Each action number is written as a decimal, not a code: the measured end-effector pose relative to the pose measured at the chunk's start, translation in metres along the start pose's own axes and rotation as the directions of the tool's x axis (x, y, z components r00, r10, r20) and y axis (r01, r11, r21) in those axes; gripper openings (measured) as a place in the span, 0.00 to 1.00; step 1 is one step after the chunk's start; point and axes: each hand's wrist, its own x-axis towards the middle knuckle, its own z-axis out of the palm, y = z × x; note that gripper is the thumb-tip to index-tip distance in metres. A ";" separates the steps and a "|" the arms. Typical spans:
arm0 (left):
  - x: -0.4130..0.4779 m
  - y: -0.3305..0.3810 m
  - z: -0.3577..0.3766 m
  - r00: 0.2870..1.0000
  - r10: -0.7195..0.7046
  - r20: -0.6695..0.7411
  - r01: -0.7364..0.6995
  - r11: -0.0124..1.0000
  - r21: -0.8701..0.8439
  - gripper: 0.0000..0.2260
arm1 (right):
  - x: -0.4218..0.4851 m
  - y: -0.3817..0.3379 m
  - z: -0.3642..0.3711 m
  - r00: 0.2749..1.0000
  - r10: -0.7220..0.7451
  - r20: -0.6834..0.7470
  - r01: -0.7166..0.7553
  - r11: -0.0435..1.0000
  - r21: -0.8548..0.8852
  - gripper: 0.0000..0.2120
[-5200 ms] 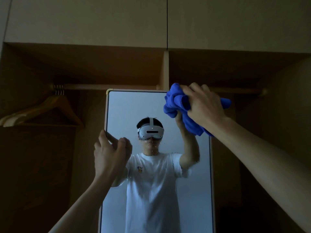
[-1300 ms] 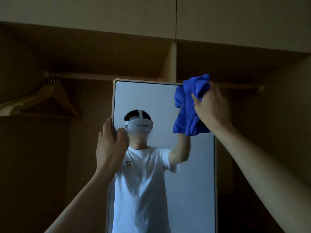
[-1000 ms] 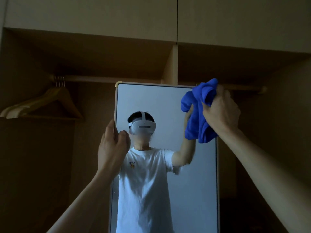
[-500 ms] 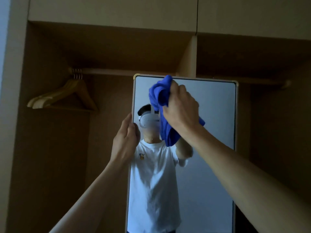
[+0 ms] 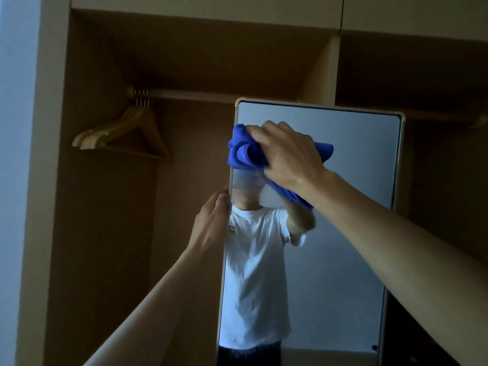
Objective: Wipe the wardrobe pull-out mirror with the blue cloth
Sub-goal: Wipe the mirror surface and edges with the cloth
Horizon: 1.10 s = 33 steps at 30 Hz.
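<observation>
Head view: my right hand (image 5: 287,157) is curled tight round the bunched, soft blue cloth (image 5: 245,151) and presses it flat to the glass of the tall, pale-framed pull-out mirror (image 5: 356,180). The wad sits at about 11 o'clock on the mirror face, just inside its left edge, with a tail of fabric hanging below my wrist toward 5 o'clock. My left hand (image 5: 211,220) grips the frame's left edge at 9 o'clock, fingers hooked round it and thumb side toward me, steadying the panel. Pale wooden coat hangers (image 5: 124,133) hang from the wardrobe's wooden rail (image 5: 198,95), off at 10 o'clock.

I'd judge the job is partly done. The top band looks clean, but wet-looking smears sit directly under the cloth, and faint specks show lower down (dim light makes them hard to read). The middle and bottom of the glass likely need passes.
</observation>
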 end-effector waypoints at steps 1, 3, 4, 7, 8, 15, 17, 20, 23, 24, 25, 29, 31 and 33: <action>0.001 0.000 -0.002 1.000 -0.004 0.005 0.004 1.000 0.006 0.16 | 0.000 -0.001 0.001 1.000 -0.022 0.000 0.022 1.000 -0.010 0.21; 0.002 0.001 -0.003 1.000 -0.001 0.005 0.001 1.000 0.028 0.17 | -0.003 -0.003 0.003 0.998 -0.059 0.000 0.059 0.998 -0.020 0.24; 0.002 0.002 -0.003 1.000 0.001 0.003 -0.001 1.000 0.025 0.17 | -0.005 -0.004 0.004 0.997 -0.077 0.003 0.077 0.997 -0.022 0.24; -0.001 0.007 -0.003 1.000 -0.006 0.001 0.006 1.000 0.011 0.19 | -0.015 -0.008 0.009 0.993 -0.115 0.011 0.115 0.992 -0.050 0.24; -0.002 0.007 -0.004 1.000 -0.012 0.000 0.012 1.000 -0.003 0.20 | -0.018 -0.011 0.011 0.992 -0.124 0.011 0.125 0.991 -0.053 0.24; -0.001 0.005 -0.003 1.000 0.019 0.014 -0.018 0.998 -0.066 0.25 | -0.063 -0.032 0.029 0.980 -0.184 0.078 0.185 0.983 -0.003 0.23; -0.001 0.004 -0.001 0.999 0.025 0.020 -0.023 0.997 -0.075 0.24 | -0.078 -0.039 0.034 0.970 -0.209 0.123 0.209 0.978 0.014 0.24; -0.003 0.002 -0.001 0.999 0.039 0.005 -0.039 0.995 -0.089 0.20 | -0.092 -0.044 0.039 0.956 -0.246 0.161 0.244 0.969 0.032 0.28; -0.006 -0.001 0.001 0.998 0.069 0.003 -0.068 0.996 -0.057 0.19 | -0.096 -0.044 0.038 0.953 -0.264 0.151 0.266 0.964 0.008 0.28; -0.006 -0.002 0.001 0.997 0.081 -0.001 -0.081 0.996 -0.040 0.19 | -0.094 -0.043 0.037 0.955 -0.258 0.146 0.261 0.965 -0.002 0.27; -0.007 -0.002 0.002 0.996 0.086 -0.011 -0.086 0.996 -0.029 0.19 | -0.091 -0.042 0.036 0.958 -0.247 0.146 0.251 0.968 -0.013 0.28; -0.009 -0.002 0.004 0.997 0.064 -0.038 -0.063 0.998 0.030 0.21 | -0.068 -0.029 0.026 0.984 -0.143 0.106 0.152 0.985 -0.083 0.27; -0.009 -0.003 0.003 0.997 0.044 -0.061 -0.040 0.998 0.058 0.19 | -0.051 -0.014 0.017 0.996 -0.074 0.051 0.080 0.991 -0.109 0.26; -0.010 -0.005 0.003 0.997 0.025 -0.077 -0.019 0.996 0.083 0.18 | -0.036 0.001 0.006 1.000 -0.009 0.012 0.010 0.993 -0.115 0.27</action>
